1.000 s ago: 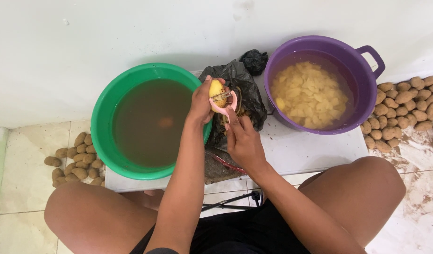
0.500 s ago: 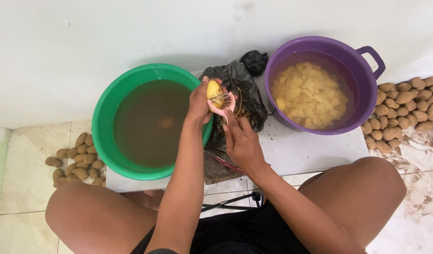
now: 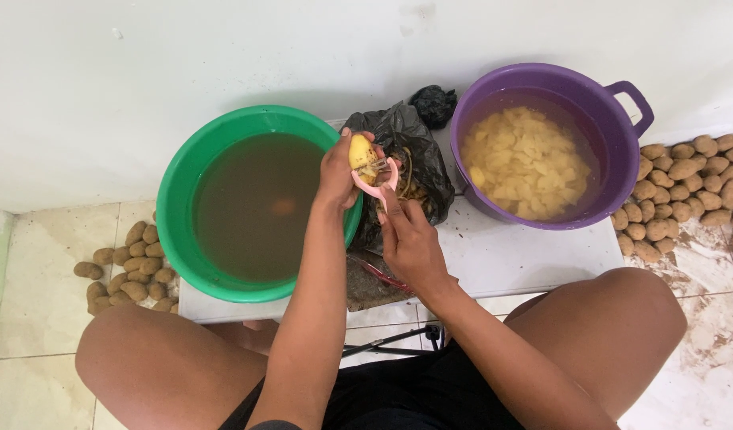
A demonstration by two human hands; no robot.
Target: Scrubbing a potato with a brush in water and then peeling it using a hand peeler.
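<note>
From the head camera, looking down past two bare knees: left hand [image 3: 339, 171] raised over the inner rim of the green basin [image 3: 175, 199], fingers curled tight around a half-peeled potato [image 3: 362, 153], yellow flesh showing on top, skin remaining lower down. Right hand [image 3: 410, 239] just below and to the right, fingers pinched narrow on the handle of a pink peeler [image 3: 380, 181], its looped head pressed against the potato's underside. Both hands held above the gap between the two basins, over a black plastic bag [image 3: 406, 139] lying open on the low white board [image 3: 526, 247] and holding a heap of brown peelings. Green basin at the board's left end, filled with murky brown water, one dim potato shape just under the surface. Purple basin with a side handle [image 3: 605, 119] at the board's right end, filled with water and pale peeled potato pieces [image 3: 526, 163]. A second, knotted black bag [image 3: 434, 103] at the board's far edge, between the basins, against the white wall. On the tiled floor, a small pile of unpeeled potatoes [image 3: 124, 267] off the board's left end and a larger pile of unpeeled potatoes [image 3: 689, 191] off its right end. A red-handled tool [image 3: 380, 275] on the board's near edge, partly hidden under the right wrist; kind impossible to tell.
</note>
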